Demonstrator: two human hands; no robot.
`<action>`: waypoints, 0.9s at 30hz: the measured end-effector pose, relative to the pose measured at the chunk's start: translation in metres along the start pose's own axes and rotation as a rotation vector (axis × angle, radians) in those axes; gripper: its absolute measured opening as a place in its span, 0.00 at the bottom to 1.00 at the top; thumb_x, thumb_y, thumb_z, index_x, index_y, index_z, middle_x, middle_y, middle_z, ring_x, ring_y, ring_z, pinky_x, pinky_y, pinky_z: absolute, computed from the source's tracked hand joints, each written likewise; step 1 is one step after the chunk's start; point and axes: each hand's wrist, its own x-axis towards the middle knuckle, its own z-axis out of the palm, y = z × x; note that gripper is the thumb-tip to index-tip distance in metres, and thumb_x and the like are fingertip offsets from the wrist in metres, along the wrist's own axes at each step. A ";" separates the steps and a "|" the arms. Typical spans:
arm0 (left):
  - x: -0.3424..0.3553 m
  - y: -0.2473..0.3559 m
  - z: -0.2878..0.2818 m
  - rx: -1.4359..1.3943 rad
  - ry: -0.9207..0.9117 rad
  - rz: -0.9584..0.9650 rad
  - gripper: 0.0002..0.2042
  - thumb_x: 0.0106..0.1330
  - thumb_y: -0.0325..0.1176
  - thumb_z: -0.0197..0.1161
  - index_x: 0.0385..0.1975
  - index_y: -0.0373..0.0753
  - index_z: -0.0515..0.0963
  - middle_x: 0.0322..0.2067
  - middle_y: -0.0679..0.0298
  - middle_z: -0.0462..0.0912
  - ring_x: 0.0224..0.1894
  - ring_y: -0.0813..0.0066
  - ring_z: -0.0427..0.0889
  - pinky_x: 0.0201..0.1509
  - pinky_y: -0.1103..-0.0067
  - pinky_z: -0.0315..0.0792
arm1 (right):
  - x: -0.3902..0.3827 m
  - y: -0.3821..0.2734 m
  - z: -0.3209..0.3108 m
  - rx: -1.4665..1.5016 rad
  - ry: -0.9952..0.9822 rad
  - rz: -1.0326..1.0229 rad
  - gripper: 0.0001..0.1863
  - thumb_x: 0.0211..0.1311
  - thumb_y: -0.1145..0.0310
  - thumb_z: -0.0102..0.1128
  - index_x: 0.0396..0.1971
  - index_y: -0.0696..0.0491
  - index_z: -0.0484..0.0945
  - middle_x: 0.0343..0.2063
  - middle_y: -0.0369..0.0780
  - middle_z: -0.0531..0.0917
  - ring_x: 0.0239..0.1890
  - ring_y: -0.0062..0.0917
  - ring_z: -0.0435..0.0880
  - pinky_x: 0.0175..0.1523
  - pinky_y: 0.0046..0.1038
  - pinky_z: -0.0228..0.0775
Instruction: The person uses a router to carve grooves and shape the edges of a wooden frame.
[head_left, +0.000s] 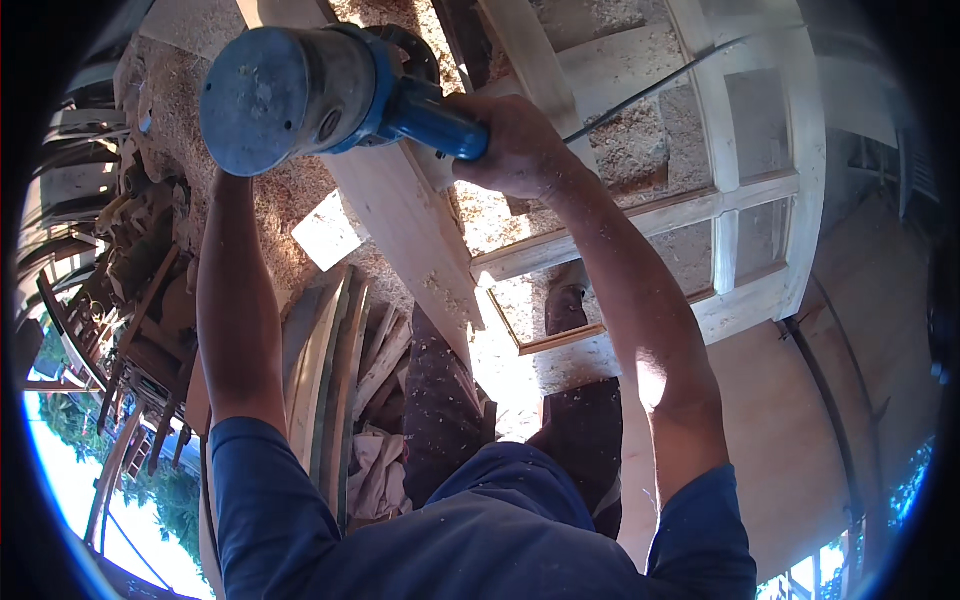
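Note:
A wood router [290, 95] with a round grey motor housing and blue side handles is held out in front of me, near the top left. My right hand [520, 150] is closed round its near blue handle. My left forearm reaches up behind the motor housing, which hides my left hand and its fingers. Beneath the router lies a pale wooden board [415, 225], slanting down toward my legs. Right of it is a wooden lattice frame [725, 205] with several rectangular openings. The router's base and cutter cannot be seen clearly from above.
A dark cord [650, 88] crosses the frame from near my right hand. Wood shavings [270, 215] cover much of the floor. Several stacked planks [335, 370] and a crumpled cloth [380, 465] lie by my left leg. Piled wood scraps [145, 250] stand far left.

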 end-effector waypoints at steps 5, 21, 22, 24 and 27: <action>-0.034 0.029 0.029 0.354 -0.099 0.203 0.07 0.67 0.29 0.57 0.41 0.36 0.77 0.42 0.62 0.75 0.45 0.74 0.76 0.51 0.79 0.71 | -0.050 0.018 0.001 0.045 0.061 -0.067 0.20 0.49 0.56 0.71 0.44 0.41 0.81 0.29 0.42 0.86 0.34 0.40 0.87 0.43 0.41 0.80; -0.117 0.029 0.048 0.067 0.067 -0.242 0.13 0.71 0.36 0.49 0.35 0.34 0.77 0.29 0.54 0.81 0.33 0.63 0.84 0.38 0.70 0.75 | -0.117 0.011 0.011 0.137 -0.047 -0.110 0.21 0.37 0.80 0.62 0.39 0.56 0.77 0.29 0.43 0.80 0.33 0.38 0.82 0.41 0.36 0.72; -0.125 0.025 0.049 0.072 0.095 -0.234 0.13 0.71 0.36 0.49 0.35 0.34 0.77 0.29 0.54 0.81 0.33 0.63 0.84 0.38 0.70 0.75 | -0.119 0.012 0.010 0.130 -0.051 -0.113 0.21 0.37 0.79 0.62 0.39 0.55 0.77 0.28 0.43 0.80 0.33 0.39 0.81 0.40 0.37 0.72; -0.153 0.013 0.051 0.115 0.141 -0.158 0.12 0.71 0.36 0.49 0.33 0.34 0.75 0.27 0.54 0.79 0.31 0.61 0.83 0.37 0.69 0.75 | -0.129 0.025 0.026 0.102 -0.010 -0.174 0.20 0.36 0.79 0.63 0.37 0.55 0.77 0.27 0.43 0.79 0.32 0.40 0.81 0.40 0.37 0.71; -0.140 0.032 0.064 0.015 0.149 -0.192 0.12 0.71 0.36 0.49 0.32 0.34 0.74 0.26 0.54 0.77 0.29 0.60 0.82 0.36 0.69 0.75 | -0.132 0.044 0.011 0.047 -0.023 -0.125 0.21 0.35 0.79 0.64 0.36 0.55 0.77 0.27 0.43 0.79 0.32 0.43 0.80 0.41 0.41 0.71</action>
